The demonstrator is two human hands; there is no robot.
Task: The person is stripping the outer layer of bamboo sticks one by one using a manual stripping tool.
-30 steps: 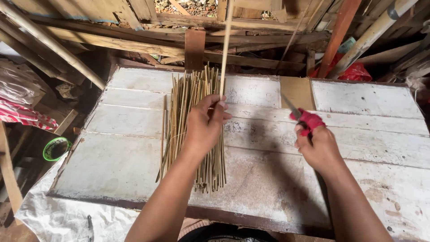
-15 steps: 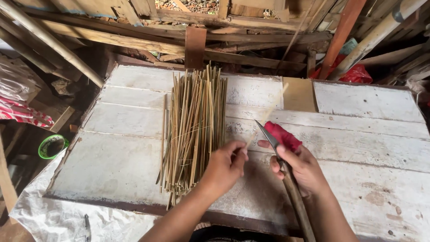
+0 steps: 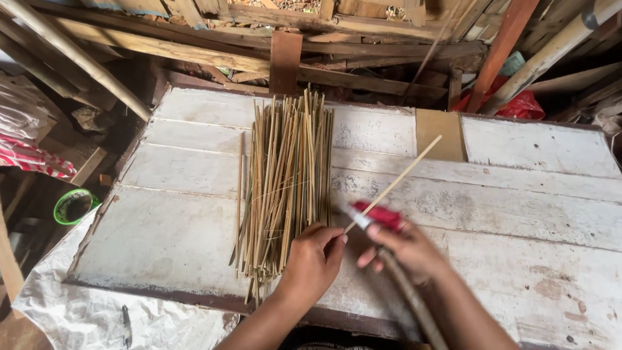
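Head view looks down on a worn white plank table (image 3: pixel 518 194). A bundle of thin bamboo sticks (image 3: pixel 288 181) lies lengthwise on it, left of centre, ends a bit fanned at the near side; one loose stick sits just beside the bundle's left edge.

Left hand (image 3: pixel 314 259) rests at the bundle's near right corner, fingers curled narrow and pinched on the near end of a single bamboo stick (image 3: pixel 395 185) — that stick angles up and to the right over the planks, far tip near a tan cardboard patch (image 3: pixel 440 133) set into the table top.

Right hand (image 3: pixel 408 249) is just beside the left, blurred, fingers wrapped around a knife with a red handle (image 3: pixel 379 217); the blade end sits against the single stick close to the left fingertips. A second, darker long piece runs from under the right hand toward the camera — cannot tell what it is.

Containers: a green bowl (image 3: pixel 72 206) sits below the table's left side, dark inside, contents cannot be made out. A red plastic bag (image 3: pixel 518 104) is wedged among timbers behind the table, top right; contents hidden.

White sheeting (image 3: pixel 78 311) hangs under the table's near left corner. Rough wooden beams (image 3: pixel 194 45) are stacked along the back.
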